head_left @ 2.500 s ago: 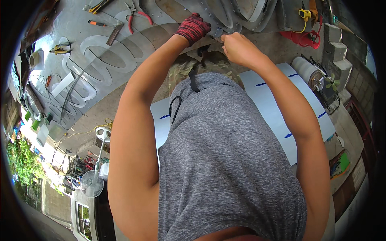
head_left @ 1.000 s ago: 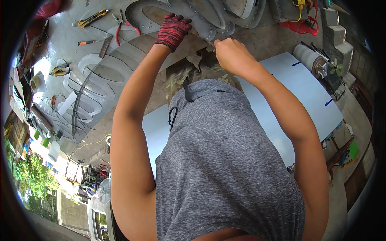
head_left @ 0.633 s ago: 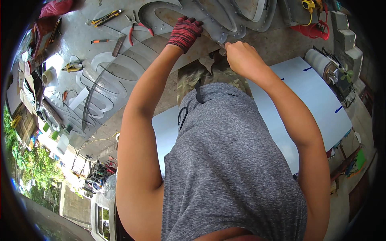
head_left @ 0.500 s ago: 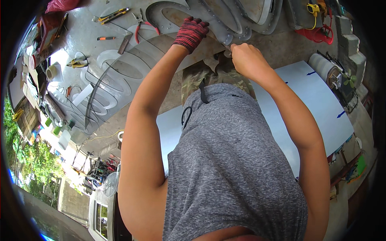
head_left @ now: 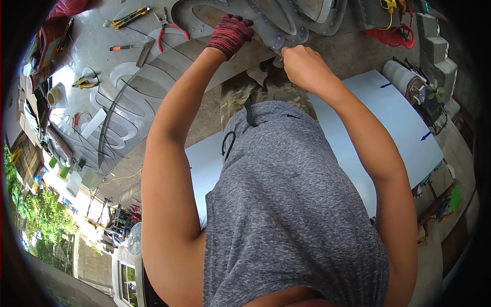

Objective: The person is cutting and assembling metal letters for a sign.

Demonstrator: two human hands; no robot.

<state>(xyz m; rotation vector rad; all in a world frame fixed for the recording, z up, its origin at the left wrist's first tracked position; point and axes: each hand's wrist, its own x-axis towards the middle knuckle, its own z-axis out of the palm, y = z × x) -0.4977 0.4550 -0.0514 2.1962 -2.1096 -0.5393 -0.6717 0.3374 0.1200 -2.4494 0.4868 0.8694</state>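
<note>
A large grey metal letter-like shape [head_left: 265,30], curved and with dots along its rim, lies at the top of the view. My left hand [head_left: 231,37], in a red and black knitted glove, is at its near edge with the fingers curled over it. Bare and closed, my right hand [head_left: 308,67] is just below the lower tip of the shape. A small grey end pokes out from its fingers, but the rest of what it grips is hidden.
Red-handled pliers [head_left: 162,31], a yellow utility knife [head_left: 130,18] and an orange-handled screwdriver [head_left: 125,47] lie at the upper left. Clear cut-out letters [head_left: 125,123] spread below them. A white-blue sheet [head_left: 378,117] lies at the right, near a roll [head_left: 401,77].
The whole view has shifted, so things appear farther left and slightly higher. Both hands keep about the same places at the grey metal shape.
</note>
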